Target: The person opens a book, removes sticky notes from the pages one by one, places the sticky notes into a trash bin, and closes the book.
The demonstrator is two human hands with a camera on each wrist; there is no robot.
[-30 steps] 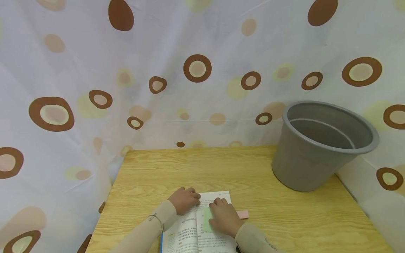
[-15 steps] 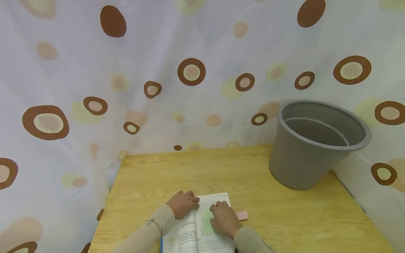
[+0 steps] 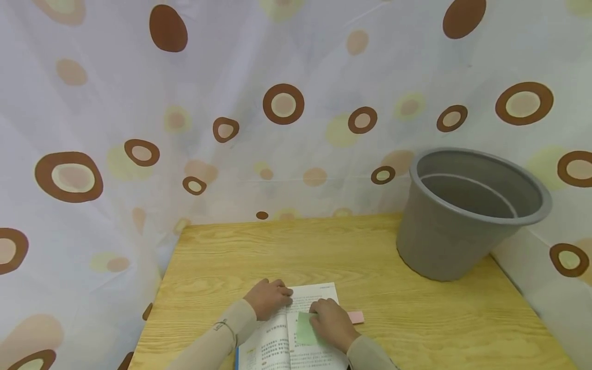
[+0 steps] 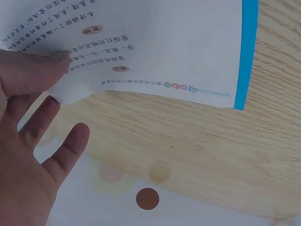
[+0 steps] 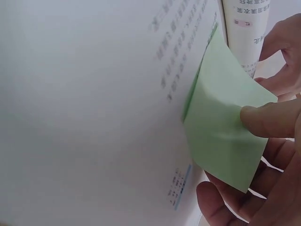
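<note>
An open book (image 3: 275,341) with printed text lies on the wooden table. My left hand (image 3: 268,299) grips its top edge near the spine; in the left wrist view the thumb (image 4: 40,70) lies on the page while other fingers reach past the edge. Over the right-hand page, my right hand (image 3: 335,325) pinches a pale green sticky note (image 5: 221,120). Its thumb (image 5: 270,118) presses the front, with fingers behind. The note's far edge meets the page and its near part bends away from it. A pink paper tab (image 3: 356,317) sticks out past the book's right side.
At the back right of the table (image 3: 277,252) stands a large grey bucket (image 3: 444,241). A white curtain (image 3: 296,149) with brown and beige spots hangs behind and along the sides. The book's blue cover edge (image 4: 247,56) shows at its left.
My right hand has shifted slightly, its fingers drawing in on the green note, more of which now shows and stands off the page. The left hand stays in place; the head view shifts slightly.
</note>
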